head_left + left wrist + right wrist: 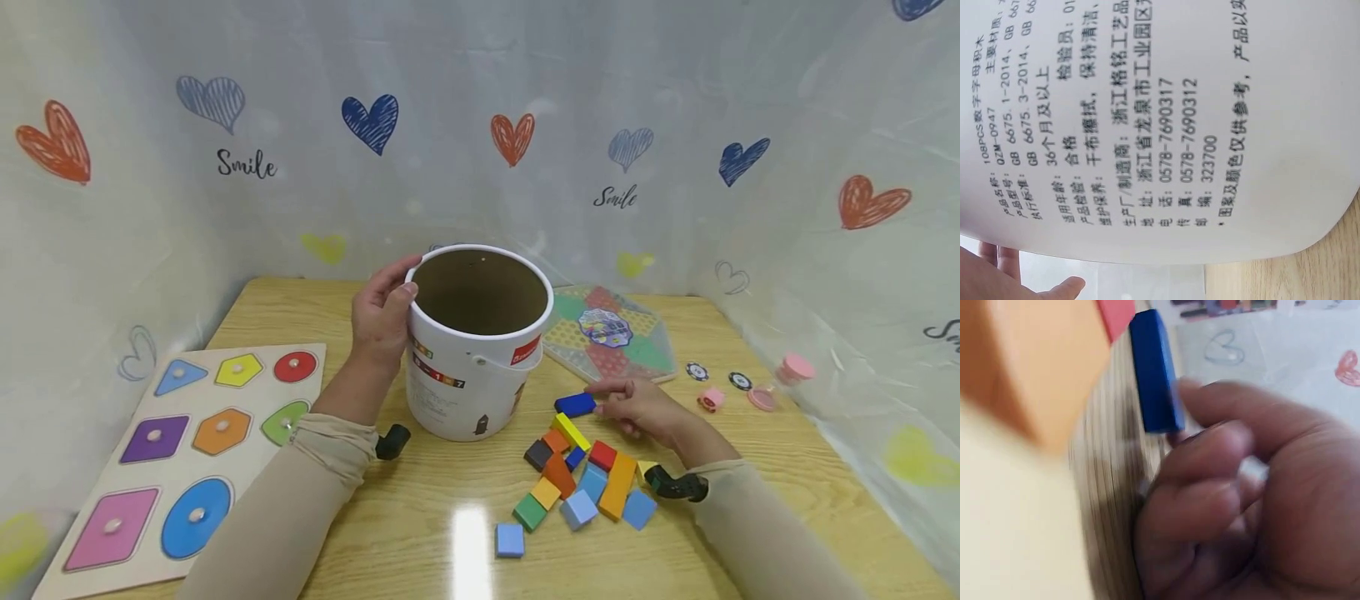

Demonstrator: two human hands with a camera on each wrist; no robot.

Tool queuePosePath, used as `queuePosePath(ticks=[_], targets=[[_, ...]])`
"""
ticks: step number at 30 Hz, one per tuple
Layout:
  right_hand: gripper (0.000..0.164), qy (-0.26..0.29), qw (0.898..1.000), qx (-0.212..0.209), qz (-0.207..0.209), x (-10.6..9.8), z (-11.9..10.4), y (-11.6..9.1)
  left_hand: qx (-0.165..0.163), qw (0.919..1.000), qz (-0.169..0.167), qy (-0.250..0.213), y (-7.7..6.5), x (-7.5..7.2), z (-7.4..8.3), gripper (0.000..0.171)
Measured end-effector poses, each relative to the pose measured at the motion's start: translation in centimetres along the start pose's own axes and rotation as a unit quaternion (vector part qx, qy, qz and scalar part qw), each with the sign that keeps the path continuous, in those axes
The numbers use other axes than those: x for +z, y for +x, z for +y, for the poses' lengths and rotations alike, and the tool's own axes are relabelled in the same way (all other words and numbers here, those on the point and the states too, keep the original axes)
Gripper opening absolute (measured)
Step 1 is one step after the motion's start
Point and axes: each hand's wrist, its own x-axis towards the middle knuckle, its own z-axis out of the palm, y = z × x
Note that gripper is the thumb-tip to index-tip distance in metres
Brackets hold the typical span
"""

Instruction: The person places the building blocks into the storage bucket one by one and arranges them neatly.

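A white bucket (468, 375) with printed labels stands upright near the table's middle, its inside dark. My left hand (381, 321) grips its left rim, thumb over the front edge. Printed text fills the bucket wall (1147, 137) in the left wrist view, with fingers (1007, 259) of that hand at lower left. My right hand (641, 410) pinches the near end of a dark blue block (575, 405) between thumb and fingers. In the right wrist view the blue block (1155, 372) points away from the fingertips, and the other fingers (1191, 512) are curled.
Several colored blocks (592, 482) lie in a loose group before the right hand. A shape puzzle board (176, 400) lies at left. Behind the bucket is a patterned flat case (607, 329). Small round chips (697, 372) and pink toys (795, 368) lie at right.
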Motion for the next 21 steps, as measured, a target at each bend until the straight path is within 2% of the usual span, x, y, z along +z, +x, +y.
queuePosePath(ticks=[7, 12, 16, 21], targets=[[0.046, -0.072, 0.997, 0.0, 0.02, 0.9, -0.2, 0.6, 0.004, 1.0, 0.004, 0.002, 0.0, 0.1, 0.3, 0.036], [0.045, -0.086, 0.996, -0.002, 0.033, 1.7, -0.6, 0.4, 0.005, 1.0, 0.005, 0.0, 0.0, 0.0, 0.2, 0.036], [0.048, -0.044, 0.998, 0.002, 0.043, 1.7, -0.2, 0.4, 0.007, 1.0, 0.006, -0.003, 0.0, -0.1, 0.0, 0.036], [0.052, 0.042, 0.998, 0.001, 0.056, 0.9, -0.6, 0.1, 0.002, 1.0, 0.005, -0.002, 0.1, 0.0, -0.1, 0.037]])
